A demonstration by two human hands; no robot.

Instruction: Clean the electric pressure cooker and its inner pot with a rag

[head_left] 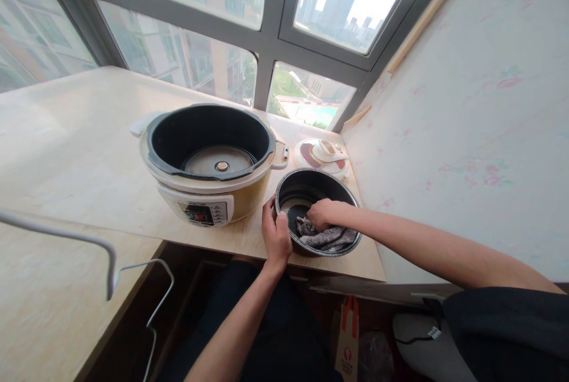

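Observation:
A dark inner pot [291, 183] stands near the front edge of the wooden ledge. My left hand [276, 233] grips its left rim and wall, thumb over the side. Inside the pot, my right hand [326, 214] is closed on a grey speckled cloth [331, 238], which is bunched against the pot's floor and near wall. The fingertips of that hand are partly hidden. To the left stands a white and gold electric pressure cooker body [249, 192], lidless, with its dark inside showing and a control panel in front.
Behind the pot, the cooker's lid [322, 157] lies by the papered wall [457, 133]. Windows [178, 56] rise behind the ledge [80, 151]. A white cable [102, 243] hangs at the left. Below the ledge are a paper bag [347, 340] and a black cord [415, 340].

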